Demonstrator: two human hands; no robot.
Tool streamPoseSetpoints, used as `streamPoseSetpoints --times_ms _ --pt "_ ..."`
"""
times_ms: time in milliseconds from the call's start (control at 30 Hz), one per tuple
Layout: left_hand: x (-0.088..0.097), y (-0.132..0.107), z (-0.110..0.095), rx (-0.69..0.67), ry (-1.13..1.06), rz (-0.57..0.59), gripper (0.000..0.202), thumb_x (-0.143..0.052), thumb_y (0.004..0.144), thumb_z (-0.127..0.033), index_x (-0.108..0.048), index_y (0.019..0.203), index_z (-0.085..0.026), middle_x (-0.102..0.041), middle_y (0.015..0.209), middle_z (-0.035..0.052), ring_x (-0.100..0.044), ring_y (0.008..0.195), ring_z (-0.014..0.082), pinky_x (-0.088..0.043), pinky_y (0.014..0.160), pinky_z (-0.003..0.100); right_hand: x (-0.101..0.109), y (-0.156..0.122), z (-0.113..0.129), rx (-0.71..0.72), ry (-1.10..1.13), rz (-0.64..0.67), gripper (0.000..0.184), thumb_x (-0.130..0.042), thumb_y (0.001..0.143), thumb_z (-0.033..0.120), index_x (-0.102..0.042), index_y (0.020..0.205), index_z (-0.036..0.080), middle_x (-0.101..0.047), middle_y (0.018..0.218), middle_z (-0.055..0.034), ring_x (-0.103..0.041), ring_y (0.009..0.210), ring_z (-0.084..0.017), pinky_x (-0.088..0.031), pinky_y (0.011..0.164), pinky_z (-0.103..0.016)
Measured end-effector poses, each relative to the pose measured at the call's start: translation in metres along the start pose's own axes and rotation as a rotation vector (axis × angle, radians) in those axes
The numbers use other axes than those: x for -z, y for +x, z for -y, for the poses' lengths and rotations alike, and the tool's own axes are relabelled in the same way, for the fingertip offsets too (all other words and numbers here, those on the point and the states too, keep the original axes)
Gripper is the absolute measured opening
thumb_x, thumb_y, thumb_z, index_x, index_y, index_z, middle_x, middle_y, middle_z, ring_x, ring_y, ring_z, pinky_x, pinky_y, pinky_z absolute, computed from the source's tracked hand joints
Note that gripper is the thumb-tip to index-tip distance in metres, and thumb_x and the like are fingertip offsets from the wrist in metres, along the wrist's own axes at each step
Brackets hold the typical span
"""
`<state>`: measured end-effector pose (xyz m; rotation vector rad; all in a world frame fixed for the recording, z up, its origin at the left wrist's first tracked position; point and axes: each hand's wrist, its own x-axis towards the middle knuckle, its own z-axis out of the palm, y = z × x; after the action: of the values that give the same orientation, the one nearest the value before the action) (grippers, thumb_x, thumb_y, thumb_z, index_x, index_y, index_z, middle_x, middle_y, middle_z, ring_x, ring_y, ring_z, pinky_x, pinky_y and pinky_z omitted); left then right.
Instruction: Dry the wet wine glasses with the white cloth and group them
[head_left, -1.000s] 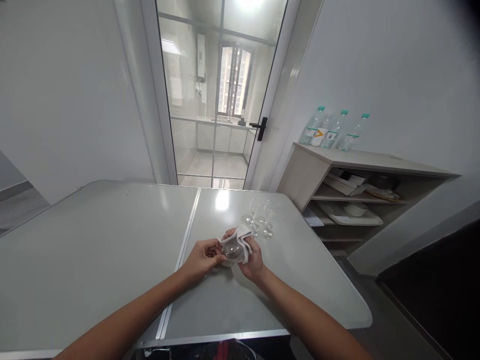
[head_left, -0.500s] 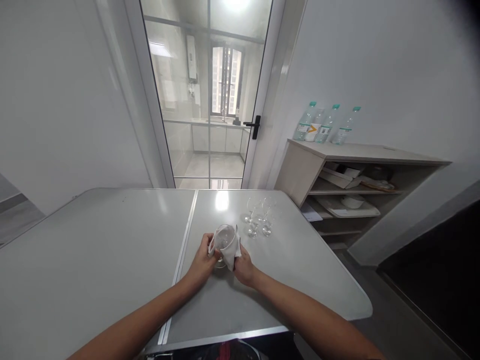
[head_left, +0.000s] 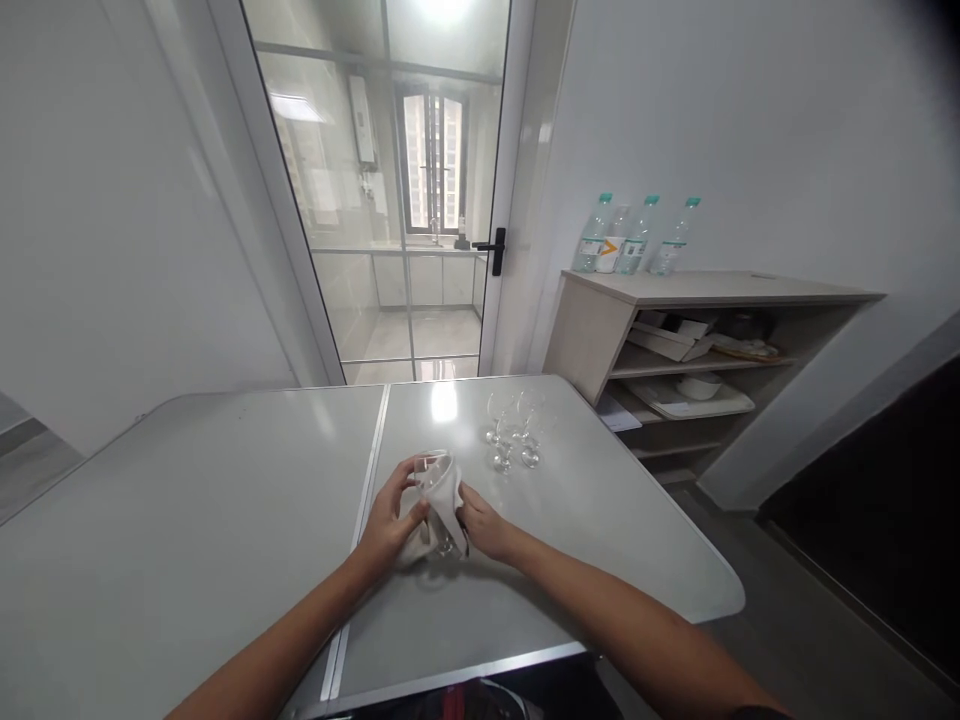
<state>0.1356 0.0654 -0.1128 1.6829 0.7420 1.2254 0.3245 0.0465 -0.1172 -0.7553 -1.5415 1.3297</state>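
Near the middle of the table, a clear stemmed glass [head_left: 432,470] is held between my two hands, tilted a little. A white cloth [head_left: 444,500] wraps its right and front side, and part of it hangs under the bowl. My left hand [head_left: 390,515] is closed round the glass from the left, its thumb across the front over the cloth. Pressing the cloth against the right side is my right hand [head_left: 484,522], its fingers curled and partly hidden. To the right beyond it, several clear stemmed glasses [head_left: 516,435] stand in a group.
The grey table [head_left: 262,510] has a metal seam [head_left: 369,470] running across it. At the right stands a wooden shelf unit [head_left: 720,285] with plastic bottles [head_left: 634,240] on top. Behind the table is a glass door [head_left: 420,330] with a black handle [head_left: 498,250].
The cloth has slid lower around the glass, baring more of its rim at the left. My left thumb now lies across the front. The camera view has turned slightly.
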Motion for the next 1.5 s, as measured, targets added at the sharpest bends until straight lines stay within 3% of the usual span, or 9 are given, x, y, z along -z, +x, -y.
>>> streamPoseSetpoints --times_ms 67,167,300,533,700,800,1133,1267,1500 --pt "0.001 0.0 -0.004 0.055 -0.117 0.039 0.062 -0.068 0.09 -0.049 -0.05 0.143 -0.021 -0.057 0.142 0.0164 -0.057 0.127 0.0336 -0.05 0.101 0.043 -0.006 0.0 -0.001 -0.075 0.115 0.042 0.071 -0.046 0.088 0.08 -0.066 0.116 0.018 -0.066 0.083 -0.0066 -0.055 0.065 -0.016 -0.048 0.063 -0.031" --pt "-0.004 -0.003 -0.007 0.151 -0.244 0.024 0.067 -0.067 0.091 -0.048 -0.043 0.148 -0.023 -0.054 0.146 0.0172 -0.065 0.114 0.0305 -0.057 0.087 0.038 -0.014 -0.002 -0.003 -0.187 0.336 0.032 0.065 -0.064 0.081 0.075 -0.063 0.112 0.019 -0.064 0.081 -0.0029 -0.054 0.064 -0.013 -0.045 0.063 -0.027" --pt "-0.011 -0.003 -0.01 0.112 -0.263 0.002 0.067 -0.07 0.09 -0.046 -0.044 0.147 -0.024 -0.053 0.148 0.0168 -0.058 0.128 0.0317 -0.051 0.102 0.041 -0.015 -0.002 0.001 -0.206 0.453 0.089 0.057 -0.08 0.074 0.065 -0.063 0.102 0.018 -0.065 0.078 -0.002 -0.06 0.07 -0.016 -0.046 0.067 -0.027" --pt "0.0 0.0 -0.019 0.036 -0.246 -0.002 0.059 -0.067 0.092 -0.045 -0.051 0.144 -0.022 -0.059 0.14 0.0169 -0.053 0.134 0.0326 -0.042 0.113 0.048 -0.006 -0.003 0.007 -0.316 0.349 0.308 0.052 -0.079 0.078 0.06 -0.063 0.101 0.017 -0.061 0.071 -0.0001 -0.054 0.061 -0.013 -0.041 0.061 -0.026" --pt "-0.001 0.0 -0.017 -0.036 -0.286 -0.083 0.047 -0.071 0.09 -0.04 -0.059 0.132 -0.022 -0.061 0.133 0.014 -0.055 0.13 0.0295 -0.049 0.108 0.043 -0.005 0.004 0.009 -0.08 -0.055 0.084 0.043 -0.076 0.08 0.06 -0.067 0.092 0.02 -0.057 0.093 -0.0036 -0.054 0.093 -0.02 -0.045 0.085 -0.035" --pt "-0.002 0.001 -0.017 -0.096 -0.315 -0.07 0.049 -0.075 0.087 -0.038 -0.061 0.131 -0.022 -0.058 0.135 0.014 -0.055 0.13 0.0302 -0.048 0.11 0.045 0.003 0.008 0.013 0.008 -0.283 -0.018 0.035 -0.078 0.081 0.052 -0.065 0.091 0.02 -0.053 0.094 -0.0018 -0.048 0.089 -0.018 -0.043 0.083 -0.033" --pt "-0.002 0.0 -0.024 -0.177 -0.255 -0.004 0.044 -0.075 0.087 -0.034 -0.065 0.127 -0.02 -0.059 0.128 0.016 -0.055 0.129 0.0319 -0.045 0.112 0.047 0.01 0.005 0.025 -0.034 -0.192 0.14 0.023 -0.07 0.078 0.016 -0.054 0.094 0.02 -0.057 0.089 0.0015 -0.052 0.083 -0.016 -0.042 0.076 -0.027" --pt "-0.003 -0.001 -0.025 -0.173 -0.249 0.016 0.045 -0.077 0.086 -0.035 -0.065 0.127 -0.02 -0.059 0.128 0.0163 -0.054 0.129 0.0316 -0.044 0.113 0.046 0.014 0.005 0.028 -0.056 -0.17 0.152 0.027 -0.076 0.076 0.021 -0.056 0.094 0.02 -0.055 0.084 0.0026 -0.05 0.079 -0.015 -0.04 0.073 -0.028" --pt "-0.005 -0.001 -0.027 -0.161 -0.315 0.04 0.045 -0.077 0.086 -0.036 -0.063 0.126 -0.022 -0.056 0.13 0.0151 -0.056 0.128 0.0324 -0.045 0.112 0.051 0.016 0.007 0.036 -0.184 0.177 0.318 0.045 -0.081 0.077 0.042 -0.057 0.106 0.018 -0.052 0.091 0.001 -0.048 0.081 -0.014 -0.038 0.073 -0.026"
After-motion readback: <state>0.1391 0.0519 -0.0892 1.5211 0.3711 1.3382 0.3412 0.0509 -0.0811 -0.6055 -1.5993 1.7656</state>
